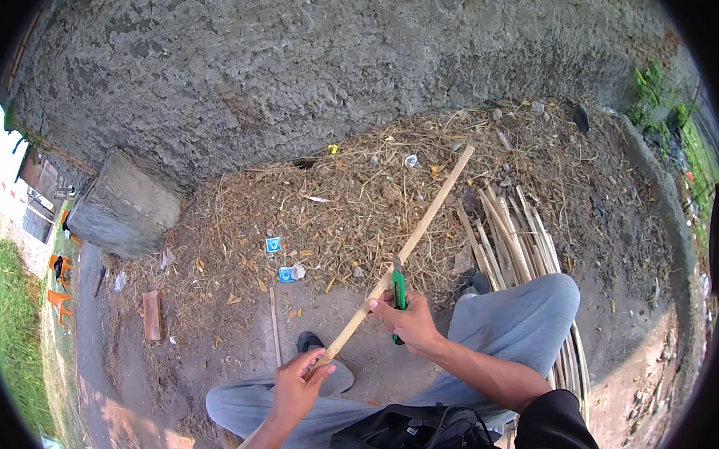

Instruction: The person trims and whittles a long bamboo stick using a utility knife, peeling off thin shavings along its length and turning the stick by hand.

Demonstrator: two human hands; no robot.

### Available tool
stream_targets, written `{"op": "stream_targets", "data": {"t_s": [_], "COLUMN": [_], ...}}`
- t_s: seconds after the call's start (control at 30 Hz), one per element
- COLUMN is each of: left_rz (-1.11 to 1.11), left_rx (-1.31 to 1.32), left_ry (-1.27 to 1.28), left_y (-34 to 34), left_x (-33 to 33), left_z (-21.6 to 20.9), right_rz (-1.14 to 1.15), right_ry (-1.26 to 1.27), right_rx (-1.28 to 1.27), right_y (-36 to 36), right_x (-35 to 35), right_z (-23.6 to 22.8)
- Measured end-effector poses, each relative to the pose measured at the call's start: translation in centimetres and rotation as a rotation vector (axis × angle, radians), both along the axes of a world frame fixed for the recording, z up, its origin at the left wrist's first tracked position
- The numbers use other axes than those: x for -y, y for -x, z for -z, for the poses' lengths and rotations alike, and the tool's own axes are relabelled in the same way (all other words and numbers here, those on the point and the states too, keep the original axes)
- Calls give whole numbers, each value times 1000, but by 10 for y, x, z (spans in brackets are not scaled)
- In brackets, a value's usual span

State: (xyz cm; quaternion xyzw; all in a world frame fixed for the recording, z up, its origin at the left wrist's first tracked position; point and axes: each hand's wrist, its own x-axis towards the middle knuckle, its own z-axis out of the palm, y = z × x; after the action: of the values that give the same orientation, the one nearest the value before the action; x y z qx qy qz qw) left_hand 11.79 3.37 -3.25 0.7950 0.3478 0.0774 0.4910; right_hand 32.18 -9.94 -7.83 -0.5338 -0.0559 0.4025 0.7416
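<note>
A long, flat bamboo strip (434, 208) slants across in front of me, its far end up toward the wall. My left hand (298, 384) is closed with fingers and thumb around the strip's near part. Further along it, my right hand (413, 321) grips a green utility knife (398, 294). The knife's blade end lies against or just over the strip, and I cannot tell whether it cuts in. The thumb of that hand also touches the strip's near side.
A bundle of bamboo strips (513, 239) lies by my right leg. Behind is a rough grey wall (318, 70), with a concrete block (128, 205) at left. A brick (152, 316), blue packets (287, 274) and dry shavings (360, 200) litter the ground. A thin stick (276, 325) lies near my left foot.
</note>
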Motion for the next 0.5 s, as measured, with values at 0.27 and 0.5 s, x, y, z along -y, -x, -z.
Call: {"op": "stream_targets", "data": {"t_s": [0.27, 0.5], "left_rz": [156, 177], "left_rx": [60, 489], "left_ry": [-875, -866], "left_y": [-33, -26], "left_x": [-14, -44], "left_z": [-52, 6], "right_rz": [283, 490], "right_ry": [-204, -284], "right_rx": [-152, -55], "right_y": [-44, -96], "right_x": [9, 32], "right_z": [-5, -4]}}
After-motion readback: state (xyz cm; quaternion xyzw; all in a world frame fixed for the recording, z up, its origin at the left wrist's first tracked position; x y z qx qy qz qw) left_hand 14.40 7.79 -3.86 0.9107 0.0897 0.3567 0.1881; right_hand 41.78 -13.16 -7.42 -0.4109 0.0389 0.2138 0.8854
